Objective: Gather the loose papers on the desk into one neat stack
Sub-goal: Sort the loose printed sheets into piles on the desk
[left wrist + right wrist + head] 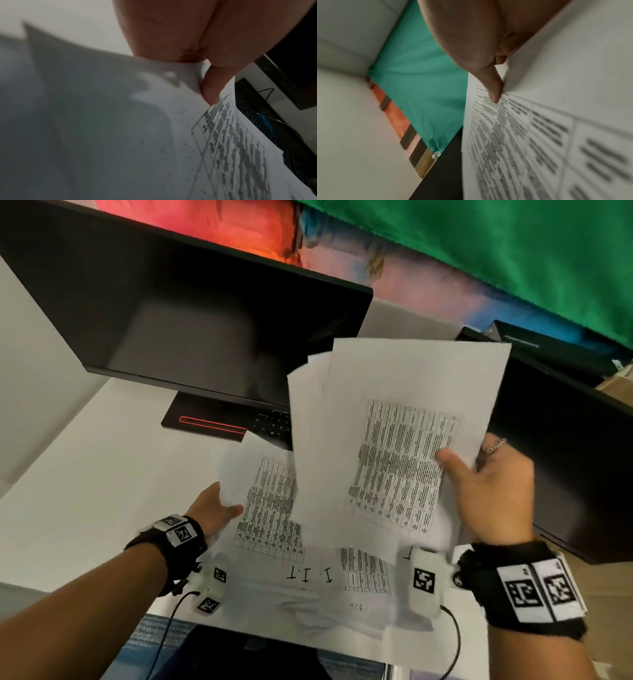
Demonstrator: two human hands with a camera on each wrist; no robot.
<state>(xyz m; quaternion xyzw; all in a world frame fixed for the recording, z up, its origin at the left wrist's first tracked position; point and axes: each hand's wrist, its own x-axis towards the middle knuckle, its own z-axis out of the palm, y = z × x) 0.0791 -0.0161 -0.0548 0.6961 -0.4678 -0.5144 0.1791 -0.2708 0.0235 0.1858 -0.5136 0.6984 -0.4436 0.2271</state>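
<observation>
My right hand (479, 474) holds a fanned bundle of printed sheets (394, 440) raised above the desk, thumb on the printed table, fingers behind; the right wrist view shows that thumb (493, 88) pressing the bundle of sheets (539, 135). My left hand (219, 508) pinches the left edge of another printed sheet (270, 501), lifted slightly off the white desk (85, 474); in the left wrist view a finger (211, 86) curls round that sheet (231, 142). More loose papers (325, 583) lie flat near the desk's front edge, partly under both hands.
A dark monitor (188, 313) stands at the back left, its base (219, 422) just behind the papers. A second black screen (565, 440) stands at the right. A green cloth (513, 251) hangs behind. Cables run from both wrist cameras off the desk's front.
</observation>
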